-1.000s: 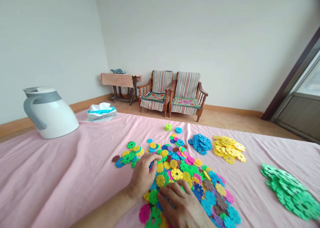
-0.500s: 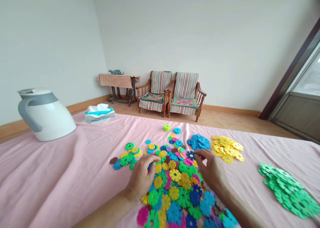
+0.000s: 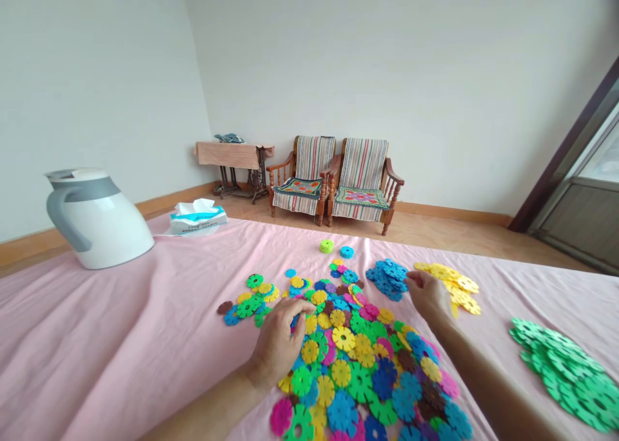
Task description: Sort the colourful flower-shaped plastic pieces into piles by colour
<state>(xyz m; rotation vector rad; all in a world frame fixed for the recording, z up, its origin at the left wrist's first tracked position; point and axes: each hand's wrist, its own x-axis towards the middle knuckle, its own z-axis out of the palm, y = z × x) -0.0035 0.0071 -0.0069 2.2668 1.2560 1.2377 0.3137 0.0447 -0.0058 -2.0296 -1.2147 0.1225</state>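
Observation:
My left hand (image 3: 283, 339) rests at the left side of a mixed heap of notched plastic flower discs (image 3: 343, 338). Its fingers are curled, and a bit of dark blue shows between thumb and forefinger; whether that piece is gripped is unclear. My right hand (image 3: 429, 294) is farther out, fingers pinched, at the right edge of a blue disc pile (image 3: 387, 278). What its fingertips hold, if anything, is hidden. Just behind that hand lies a yellow disc pile (image 3: 467, 286), partly covered by it.
A green disc pile (image 3: 570, 376) lies at the right. Small lime (image 3: 327, 246) and blue (image 3: 346, 252) stacks sit beyond the heap. On the pink cloth (image 3: 164, 338) at left stand a white jug (image 3: 109, 225) and a tissue box (image 3: 198, 218). Two chairs (image 3: 365, 176) are behind.
My right hand has moved right and outward from the heap to the blue pile; the dark blue disc it pinched no longer shows distinctly. My left hand has stayed. The view has shifted slightly.

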